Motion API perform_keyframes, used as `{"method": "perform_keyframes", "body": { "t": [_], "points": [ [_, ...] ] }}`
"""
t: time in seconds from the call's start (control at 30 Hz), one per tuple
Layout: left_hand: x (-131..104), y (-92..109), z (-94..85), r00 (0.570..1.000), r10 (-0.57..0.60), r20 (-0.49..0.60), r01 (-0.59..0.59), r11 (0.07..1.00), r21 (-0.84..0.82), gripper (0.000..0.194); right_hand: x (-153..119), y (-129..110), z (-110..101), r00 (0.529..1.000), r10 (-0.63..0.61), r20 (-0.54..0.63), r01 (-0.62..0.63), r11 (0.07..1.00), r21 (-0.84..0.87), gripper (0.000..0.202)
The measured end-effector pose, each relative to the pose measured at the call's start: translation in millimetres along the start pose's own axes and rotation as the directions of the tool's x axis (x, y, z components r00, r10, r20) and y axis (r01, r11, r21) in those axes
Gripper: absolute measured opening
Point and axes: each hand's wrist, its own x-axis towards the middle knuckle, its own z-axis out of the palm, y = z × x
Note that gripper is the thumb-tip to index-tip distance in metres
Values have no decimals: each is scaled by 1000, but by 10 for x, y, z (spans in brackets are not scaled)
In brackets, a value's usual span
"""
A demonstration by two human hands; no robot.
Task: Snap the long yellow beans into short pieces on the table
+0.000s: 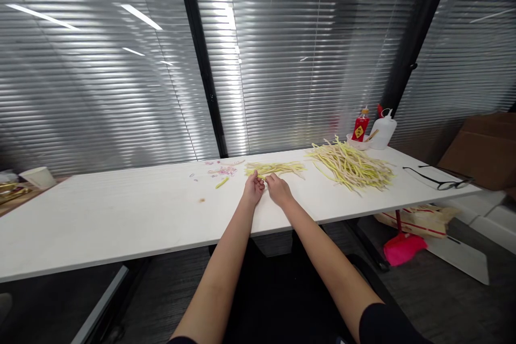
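Head view: both hands' grips, left hand (253,189) and right hand (278,189), pinch strips (274,169); small bowl's (358,143) contents unclear.

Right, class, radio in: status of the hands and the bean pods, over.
Left hand and right hand together at small pod pile, grip unclear. Big pod pile untouched, right side. Scraps lie left; nothing blocking.
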Motion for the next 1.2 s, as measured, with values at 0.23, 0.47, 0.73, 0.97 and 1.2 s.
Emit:
{"method": "perform_keyframes", "body": {
  "t": [0.23,0.47,0.73,0.97,1.2],
  "points": [
    [65,6,-75,989,-118,92,122,991,-47,27,-8,48,36,995,43,-89,-16,956,292,25],
    [26,-22,-57,978,-18,208,14,1000,18,36,34,183,111,995,75,-71,-23,834,551,24],
    [24,-26,-48,963,-9,270,-10,998,68,39,13,238,129,994,93,61,-109,721,684,26],
    [58,-23,-87,969,37,243,-88,975,204,34,6,205,120,995,31,96,-75,861,503,26],
    [106,-60,-107,987,77,138,-109,964,242,37,-10,135,97,995,-35,89,11,967,256,24]
  ]
}}
